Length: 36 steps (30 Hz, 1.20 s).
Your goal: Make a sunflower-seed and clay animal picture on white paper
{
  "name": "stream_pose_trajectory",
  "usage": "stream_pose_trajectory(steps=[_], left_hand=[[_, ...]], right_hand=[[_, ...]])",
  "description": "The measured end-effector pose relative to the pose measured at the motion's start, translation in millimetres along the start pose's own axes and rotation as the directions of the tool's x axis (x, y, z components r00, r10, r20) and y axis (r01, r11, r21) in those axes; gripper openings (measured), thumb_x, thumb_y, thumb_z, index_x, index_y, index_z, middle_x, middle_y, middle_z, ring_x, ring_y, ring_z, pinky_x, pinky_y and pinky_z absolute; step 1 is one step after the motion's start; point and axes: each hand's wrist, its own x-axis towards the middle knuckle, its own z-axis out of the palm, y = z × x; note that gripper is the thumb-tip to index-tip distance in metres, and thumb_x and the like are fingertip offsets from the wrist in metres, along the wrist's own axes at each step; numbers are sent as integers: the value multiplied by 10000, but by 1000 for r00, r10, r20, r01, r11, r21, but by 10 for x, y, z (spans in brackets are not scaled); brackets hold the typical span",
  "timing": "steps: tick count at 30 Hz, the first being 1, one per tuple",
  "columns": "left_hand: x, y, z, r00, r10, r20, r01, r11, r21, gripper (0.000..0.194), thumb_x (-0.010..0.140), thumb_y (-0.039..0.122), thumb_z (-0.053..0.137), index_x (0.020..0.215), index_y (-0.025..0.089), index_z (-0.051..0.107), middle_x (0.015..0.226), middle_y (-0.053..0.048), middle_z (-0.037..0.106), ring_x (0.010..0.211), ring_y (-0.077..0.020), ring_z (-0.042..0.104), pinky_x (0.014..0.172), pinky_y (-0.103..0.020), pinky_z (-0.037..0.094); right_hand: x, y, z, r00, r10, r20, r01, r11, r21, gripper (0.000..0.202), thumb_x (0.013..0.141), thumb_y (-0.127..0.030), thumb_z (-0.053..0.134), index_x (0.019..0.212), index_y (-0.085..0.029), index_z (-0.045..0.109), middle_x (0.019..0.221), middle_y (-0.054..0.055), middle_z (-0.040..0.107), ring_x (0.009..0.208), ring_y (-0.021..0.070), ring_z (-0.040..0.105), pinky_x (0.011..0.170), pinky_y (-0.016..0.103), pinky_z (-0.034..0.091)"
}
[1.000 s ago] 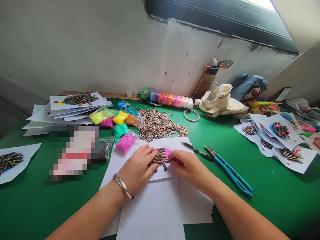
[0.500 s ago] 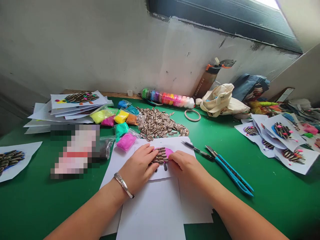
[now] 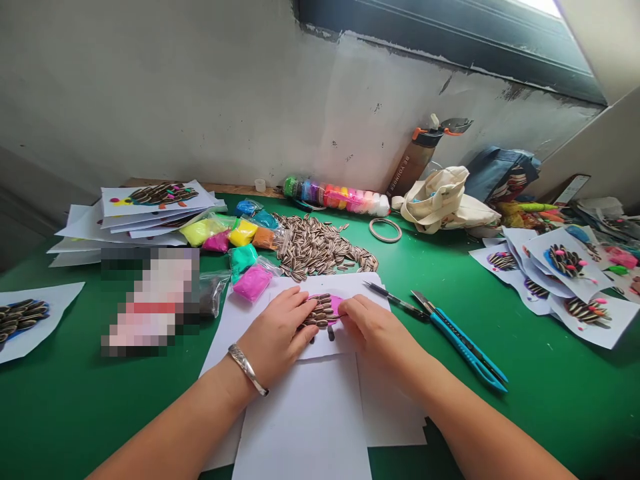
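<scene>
A flat pink clay shape lies on a white sheet of paper in front of me. Rows of striped sunflower seeds cover its left and middle part, and a small dark piece sits just below. My left hand, with a silver bangle at its wrist, rests with fingers spread on the paper and against the seeds' left side. At the clay's right edge, the fingertips of my right hand are pinched together. What they hold, if anything, is hidden by the fingers.
Loose sunflower seeds are heaped behind the paper, beside bagged clay. To the right lie a pen and a blue utility knife with blade showing. Finished seed pictures lie farther right, with more stacked at back left.
My right hand has shifted very slightly at the clay's right edge, showing a little more pink. The left hand stays where it was.
</scene>
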Motion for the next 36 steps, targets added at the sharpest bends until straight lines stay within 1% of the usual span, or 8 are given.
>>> stream_pose_trajectory(steps=[4, 8, 11, 15, 18, 23, 31, 36], left_hand=[[7, 13, -8, 1000, 3, -2, -3, 1000, -14, 293, 901, 235, 479, 1126, 174, 657, 1170, -109, 669, 1214, -299, 540, 1047, -483, 468], [8, 22, -8, 1000, 10, -13, -10, 1000, -13, 289, 897, 237, 488, 1120, 166, 657, 1158, -111, 671, 1212, -303, 539, 1048, -474, 468], [4, 21, -7, 1000, 5, -6, -5, 1000, -12, 294, 898, 228, 485, 1129, 164, 655, 1176, -113, 667, 1225, -302, 532, 1055, -475, 461], [6, 16, -8, 1000, -5, 9, 5, 1000, -12, 293, 895, 229, 491, 1131, 166, 653, 1191, -112, 662, 1238, -301, 523, 1064, -473, 452], [9, 13, -11, 1000, -6, 12, 6, 1000, -9, 294, 896, 237, 492, 1136, 172, 650, 1186, -103, 664, 1239, -297, 522, 1065, -466, 452], [3, 12, -12, 1000, 3, 3, -3, 1000, -9, 291, 903, 235, 477, 1117, 159, 658, 1182, -116, 664, 1230, -304, 526, 1052, -476, 463], [-21, -14, 12, 1000, -14, 3, 14, 1000, -10, 341, 901, 265, 503, 1200, 166, 633, 1255, -120, 640, 1269, -317, 504, 1062, -491, 455], [-3, 4, -3, 1000, 1, -12, -1, 1000, -17, 297, 899, 250, 487, 1138, 189, 652, 1177, -99, 668, 1228, -296, 533, 1046, -467, 469]], right_hand=[[5, -9, -30, 1000, -1, 13, 0, 994, 106, 178, 921, -147, 437, 855, -192, 597, 777, 16, 572, 642, 124, 494, 575, 223, 341], [13, 28, 14, 999, -14, -30, 22, 964, 264, 163, 896, -123, 486, 880, -203, 627, 775, 8, 618, 672, 122, 533, 611, 218, 380], [13, 63, 45, 998, -9, -63, 28, 954, 300, 164, 888, -118, 497, 888, -203, 637, 797, 13, 648, 683, 123, 547, 619, 219, 389], [3, 85, 53, 999, 0, -43, 12, 957, 290, 219, 849, -70, 495, 929, -210, 643, 835, 11, 652, 704, 126, 557, 620, 216, 390], [0, 77, 49, 1000, -10, -20, 15, 963, 270, 255, 847, -59, 484, 962, -219, 645, 850, 9, 638, 726, 128, 563, 632, 214, 394], [5, 40, 32, 1000, -14, -4, 15, 983, 182, 224, 877, -82, 476, 936, -215, 646, 818, 13, 612, 711, 134, 545, 631, 225, 380], [15, 23, 37, 1000, -3, -3, 3, 996, 88, 173, 866, -81, 478, 900, -187, 611, 812, 31, 589, 693, 143, 524, 616, 235, 361], [9, 38, 64, 999, -35, -2, 35, 996, 78, 161, 858, -74, 468, 861, -188, 581, 784, 17, 561, 695, 139, 514, 626, 231, 366]])
